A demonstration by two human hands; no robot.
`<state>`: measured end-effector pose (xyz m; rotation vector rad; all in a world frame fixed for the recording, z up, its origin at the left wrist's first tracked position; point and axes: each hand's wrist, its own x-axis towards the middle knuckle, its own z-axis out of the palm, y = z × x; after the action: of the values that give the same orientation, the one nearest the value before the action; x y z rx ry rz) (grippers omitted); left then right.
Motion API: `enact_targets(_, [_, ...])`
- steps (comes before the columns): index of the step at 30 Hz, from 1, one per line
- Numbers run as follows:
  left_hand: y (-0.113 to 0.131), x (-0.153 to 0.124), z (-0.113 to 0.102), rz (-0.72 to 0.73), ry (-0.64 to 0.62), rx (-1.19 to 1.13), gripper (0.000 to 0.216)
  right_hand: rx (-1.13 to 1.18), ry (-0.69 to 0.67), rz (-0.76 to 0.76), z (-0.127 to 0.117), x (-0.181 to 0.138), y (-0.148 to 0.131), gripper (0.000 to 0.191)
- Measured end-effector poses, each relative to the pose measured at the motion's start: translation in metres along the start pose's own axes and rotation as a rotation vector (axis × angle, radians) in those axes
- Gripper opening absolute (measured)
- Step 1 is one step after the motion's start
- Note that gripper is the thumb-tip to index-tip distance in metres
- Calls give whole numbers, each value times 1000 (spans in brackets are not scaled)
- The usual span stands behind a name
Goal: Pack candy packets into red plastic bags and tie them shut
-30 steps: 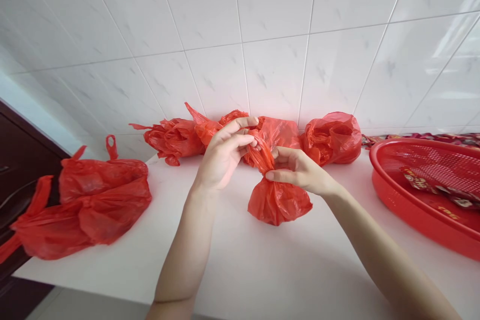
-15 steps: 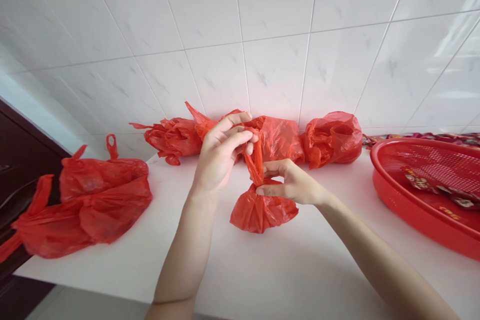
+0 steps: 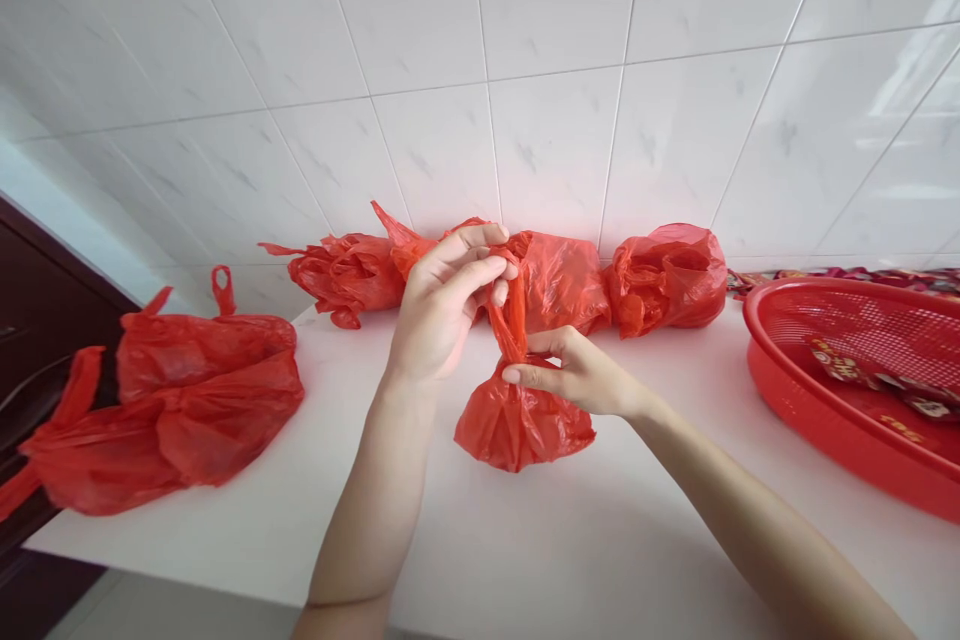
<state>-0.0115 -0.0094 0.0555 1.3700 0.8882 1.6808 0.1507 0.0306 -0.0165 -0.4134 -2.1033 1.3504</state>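
A small red plastic bag [image 3: 517,430] is in front of me at the middle of the white table, its lower part puffed out and its neck gathered tight. My left hand [image 3: 454,295] is closed on the twisted handles at the top, pulling them upward. Lower down, my right hand [image 3: 574,375] pinches the gathered neck from the right, thumb in front and fingers partly behind the bag. What the bag contains does not show through.
Red plastic bags [image 3: 566,280] line the tiled wall [image 3: 555,150], with another red bag [image 3: 667,275] at their right end. More red bags [image 3: 217,410] lie at the table's left edge. A red plastic basket [image 3: 840,430] with wrapped packets [image 3: 877,375] stands on the right.
My right hand has shifted slightly left and down along the bag's neck, and the bag's lower part has spread a little. My left hand keeps its hold on the handles.
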Motion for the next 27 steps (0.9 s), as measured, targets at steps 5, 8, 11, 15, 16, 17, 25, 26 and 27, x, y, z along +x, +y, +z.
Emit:
enact_targets(5, [4,0,-4,24,43,12,22,11,65,-16,4,1,5,46])
enact_targets(8, [4,-1,-4,16,33,14,22,25,80,-18,8,2,7,48])
enact_targets(11, [2,0,-3,49,39,-8,18,14,110,-19,7,2,5,40])
enact_targets(15, [4,1,-8,94,82,-1,13,-48,132,-58,-6,-3,-1,34])
enact_targets(16, [7,2,-11,105,90,3,13,-65,164,-63,-11,-6,-2,40])
enact_targets(17, [10,4,-14,115,94,9,13,-83,207,-61,-16,-10,-1,45])
enact_targets(25, [74,36,-56,215,287,323,26,-203,299,222,-41,-87,26,45])
enact_targets(26, [85,42,-67,222,343,396,27,-206,296,267,-43,-99,29,46])
enact_targets(27, [95,48,-80,234,400,468,26,-210,293,312,-44,-110,32,47])
